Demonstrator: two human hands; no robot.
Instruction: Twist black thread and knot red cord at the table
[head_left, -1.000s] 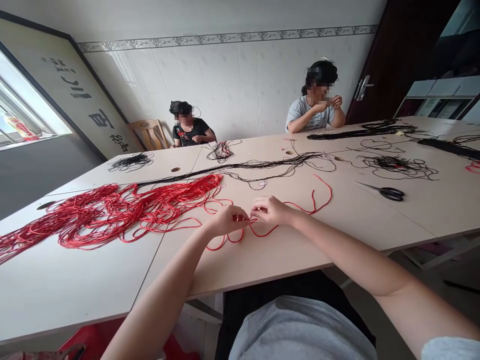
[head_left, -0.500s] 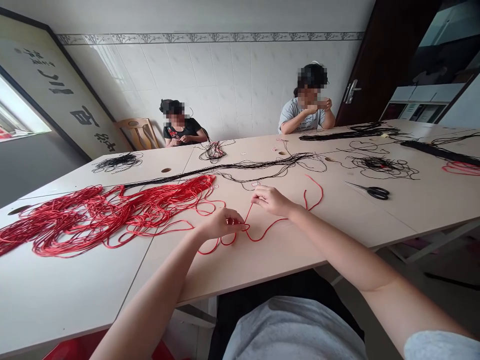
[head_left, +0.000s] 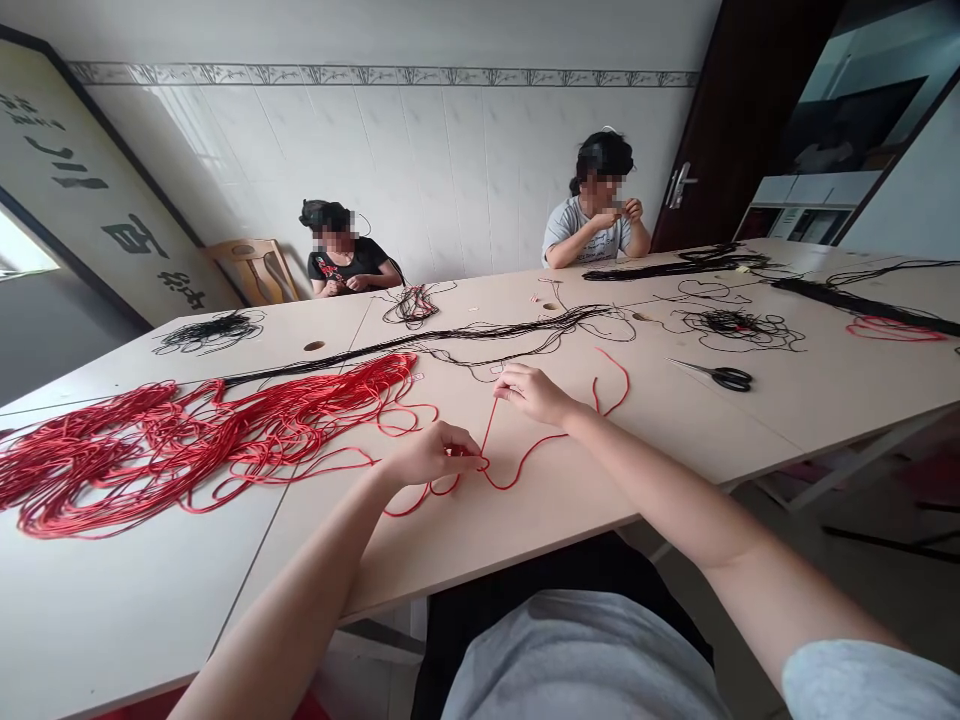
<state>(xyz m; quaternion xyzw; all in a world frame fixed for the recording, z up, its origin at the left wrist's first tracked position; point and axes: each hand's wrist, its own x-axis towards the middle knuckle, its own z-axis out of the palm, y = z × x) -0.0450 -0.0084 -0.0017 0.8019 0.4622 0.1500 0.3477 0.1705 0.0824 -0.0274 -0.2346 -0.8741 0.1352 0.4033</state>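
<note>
My left hand point(head_left: 433, 457) is closed in a pinch on a single red cord point(head_left: 525, 455) near the front middle of the table. My right hand point(head_left: 534, 392) sits a little farther back and also pinches that cord, which runs taut between the two hands. The rest of the cord loops on the tabletop and curls off to the right behind my right wrist. A big heap of loose red cords point(head_left: 180, 435) lies just left of my left hand.
On the beige table point(head_left: 787, 410), black scissors point(head_left: 718, 375) lie to the right and a long bundle of black cords point(head_left: 450, 335) lies behind my hands. Two other people sit at the far side by the tiled wall, handling cords.
My right hand has drawn away from the left, up and back, stretching the red cord between them. The view has shifted to the right.
</note>
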